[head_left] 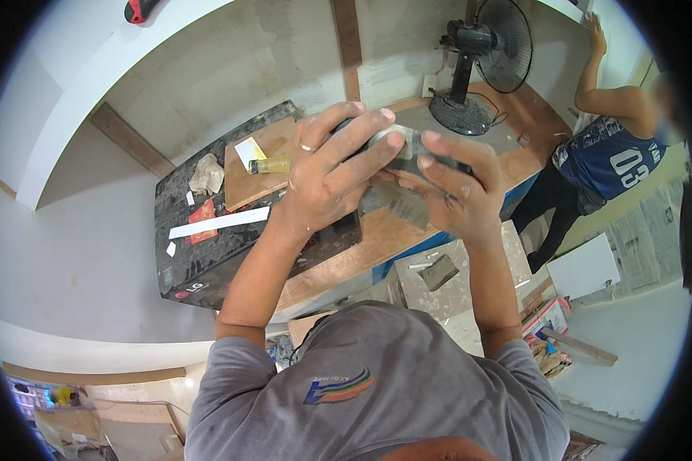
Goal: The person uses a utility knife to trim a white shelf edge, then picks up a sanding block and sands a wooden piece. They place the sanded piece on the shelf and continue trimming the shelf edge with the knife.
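Both of my hands are raised in front of me on a small dark-edged block with a pale grey face (410,146); its exact kind I cannot make out. My left hand (327,165) curls over its left end, with a ring on one finger. From the opposite end, my right hand (469,192) grips it with bent fingers. Fingers cover much of the block. Below and beyond the hands is a wooden bench top (392,237). A large black box (234,265) lies on it, left of my left forearm.
On the box are a wooden board (242,178), a yellowish bottle (273,165), crumpled paper (207,175) and a white strip (219,223). A black fan (461,84) stands at the back right. Another person (615,146) works at far right. A dusty panel (469,292) lies below the bench.
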Action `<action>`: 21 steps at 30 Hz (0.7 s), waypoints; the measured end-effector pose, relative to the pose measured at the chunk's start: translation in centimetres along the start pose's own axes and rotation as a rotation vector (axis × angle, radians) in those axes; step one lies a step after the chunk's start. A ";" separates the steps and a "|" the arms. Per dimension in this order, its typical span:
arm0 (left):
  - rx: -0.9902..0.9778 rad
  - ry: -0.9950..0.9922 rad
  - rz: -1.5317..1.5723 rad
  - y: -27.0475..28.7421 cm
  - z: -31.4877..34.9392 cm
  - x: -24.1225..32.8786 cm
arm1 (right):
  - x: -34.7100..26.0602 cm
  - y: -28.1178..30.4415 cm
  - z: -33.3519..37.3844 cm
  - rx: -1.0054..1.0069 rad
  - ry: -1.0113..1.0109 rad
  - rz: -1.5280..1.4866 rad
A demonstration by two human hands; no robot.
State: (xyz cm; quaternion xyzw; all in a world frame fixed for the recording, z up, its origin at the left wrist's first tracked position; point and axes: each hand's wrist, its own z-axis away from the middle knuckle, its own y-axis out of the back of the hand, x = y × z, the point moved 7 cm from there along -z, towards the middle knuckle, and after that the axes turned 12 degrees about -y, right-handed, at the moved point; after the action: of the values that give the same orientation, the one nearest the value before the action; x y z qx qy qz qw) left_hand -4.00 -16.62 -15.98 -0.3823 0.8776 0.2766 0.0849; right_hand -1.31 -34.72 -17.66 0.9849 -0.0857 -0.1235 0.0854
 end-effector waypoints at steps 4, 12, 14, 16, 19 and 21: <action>-0.003 0.054 0.042 1.0 0.7 0.5 | -1.9 0.1 0.0 0.005 0.058 -0.015; -0.173 0.138 0.071 0.4 0.3 -0.7 | -0.1 -1.1 -0.4 -0.141 -0.080 0.019; -0.223 0.181 0.047 0.0 0.7 -1.0 | 0.2 -1.4 -0.8 -0.158 -0.124 0.085; -0.253 0.171 0.023 0.1 -0.2 -2.2 | 0.3 -1.6 -1.9 -0.119 -0.095 0.172; -0.268 0.118 -0.025 1.8 -1.2 -3.9 | 0.2 -3.0 -4.5 -0.022 -0.026 0.248; -0.283 0.081 -0.136 3.4 -3.2 -4.9 | -1.1 -2.6 -6.4 0.134 0.081 0.418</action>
State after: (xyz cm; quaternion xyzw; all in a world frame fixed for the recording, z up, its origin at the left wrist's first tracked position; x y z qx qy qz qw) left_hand -2.88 -13.45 -10.09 -0.4598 0.8046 0.3756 0.0131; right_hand -0.31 -31.06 -11.83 0.9534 -0.2924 -0.0577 0.0470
